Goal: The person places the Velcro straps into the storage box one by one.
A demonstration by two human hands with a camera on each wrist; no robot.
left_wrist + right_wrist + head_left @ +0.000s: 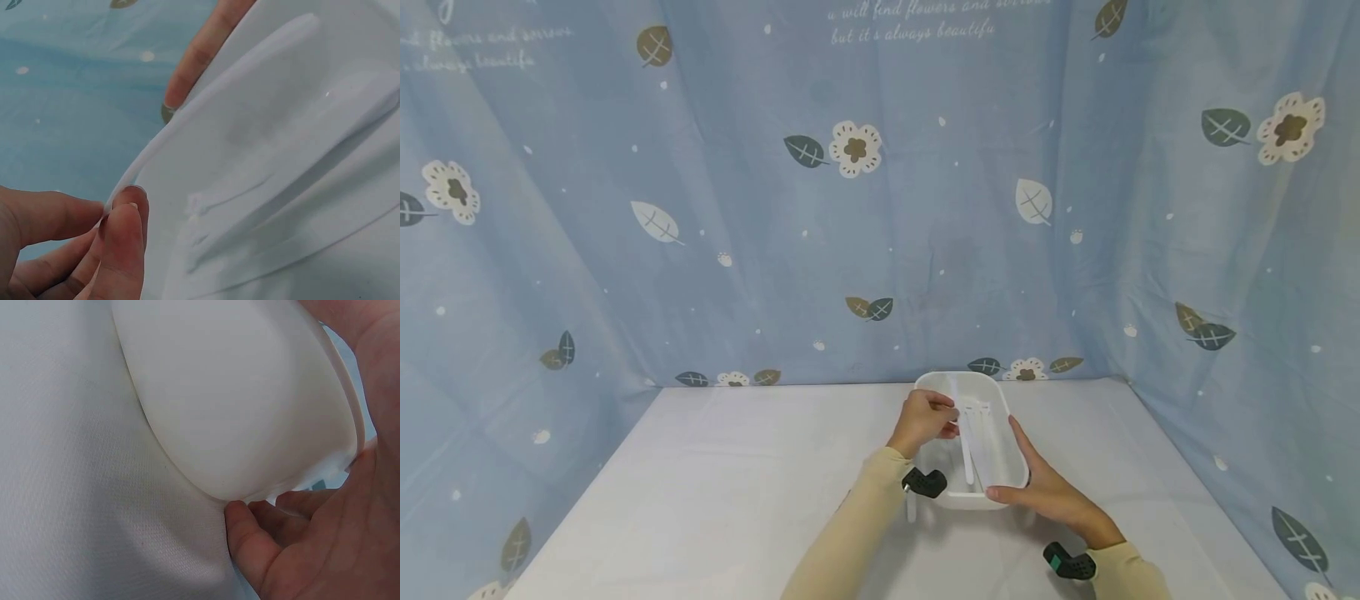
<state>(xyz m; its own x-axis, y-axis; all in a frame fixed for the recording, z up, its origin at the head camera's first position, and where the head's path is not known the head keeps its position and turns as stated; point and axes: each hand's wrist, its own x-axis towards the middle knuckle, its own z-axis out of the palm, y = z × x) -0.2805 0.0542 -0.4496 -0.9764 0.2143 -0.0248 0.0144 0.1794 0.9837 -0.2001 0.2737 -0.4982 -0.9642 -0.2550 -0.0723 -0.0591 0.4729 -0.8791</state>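
My left hand (928, 421) pinches one end of a slim white plastic utensil (250, 59) between thumb and fingers, over a white rectangular tray (931, 454). The utensil's rounded far end points down into the tray; its exact kind I cannot tell. Inside the tray lie more long white utensils (319, 150), side by side. My right hand (1052, 492) grips the tray at its near right corner, thumb on the near rim and fingers along the right side. In the right wrist view, its fingertips (240, 519) touch the smooth outer wall of the tray.
Another thin white stick (912, 507) lies on the white-covered table (737, 483), partly hidden by the left forearm. A blue curtain (737, 167) with leaves and flowers hangs behind the table and along both sides.
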